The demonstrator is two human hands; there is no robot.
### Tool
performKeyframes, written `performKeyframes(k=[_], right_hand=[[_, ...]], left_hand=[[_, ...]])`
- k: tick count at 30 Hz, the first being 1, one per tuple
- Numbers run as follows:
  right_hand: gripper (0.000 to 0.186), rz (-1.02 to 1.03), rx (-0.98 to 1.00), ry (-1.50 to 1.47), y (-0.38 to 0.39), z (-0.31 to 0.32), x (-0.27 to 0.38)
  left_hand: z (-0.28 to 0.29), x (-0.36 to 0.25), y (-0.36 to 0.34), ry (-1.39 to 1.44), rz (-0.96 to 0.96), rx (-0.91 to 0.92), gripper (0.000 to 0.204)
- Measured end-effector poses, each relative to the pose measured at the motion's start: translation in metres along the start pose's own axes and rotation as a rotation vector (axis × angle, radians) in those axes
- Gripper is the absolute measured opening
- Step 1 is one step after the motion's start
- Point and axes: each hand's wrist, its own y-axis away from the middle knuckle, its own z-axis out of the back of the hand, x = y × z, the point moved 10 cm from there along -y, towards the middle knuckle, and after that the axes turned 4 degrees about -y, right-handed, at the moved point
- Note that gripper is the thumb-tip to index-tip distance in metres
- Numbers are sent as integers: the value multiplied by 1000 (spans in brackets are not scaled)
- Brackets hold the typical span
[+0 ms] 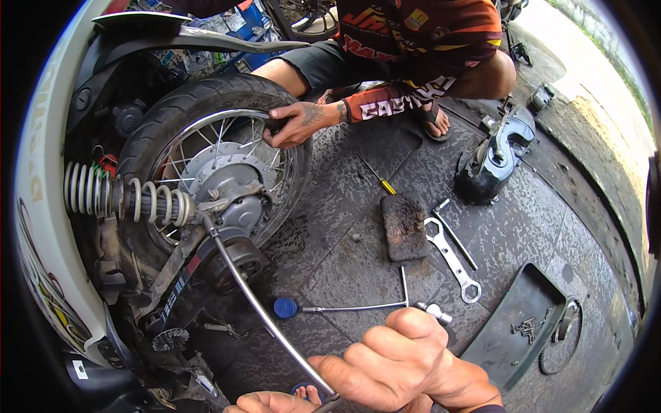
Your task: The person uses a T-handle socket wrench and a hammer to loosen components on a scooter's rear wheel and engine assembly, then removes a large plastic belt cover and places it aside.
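Note:
A long metal socket wrench (265, 310) reaches from a bolt beside the coil spring shock (165, 199) and the wheel hub down to the bottom of the view. My right hand (392, 365) is closed around its near end. My left hand (258, 403), partly cut off by the lower edge, also has its fingers curled on that end. The rear wheel (141, 138) stands beside the pale scooter body panel (41, 206). An exposed belt (175, 289) runs below the shock.
A person (296, 124) squats opposite, one hand on the tyre. On the floor lie a screwdriver (387, 184), a blackened pad (405, 227), a double-ended spanner (447, 258), a T-wrench (354, 305), a tray (492, 351) with several bolts and a casing (492, 162).

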Motion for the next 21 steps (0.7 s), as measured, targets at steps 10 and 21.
performKeyframes(k=[10,21], right_hand=[[16,-58,602,368,15,-51,37],[29,-698,721,331,244,-62,7]], left_hand=[[15,39,17,-228,413,369,56],[25,-32,-49,-226,521,375,20]])
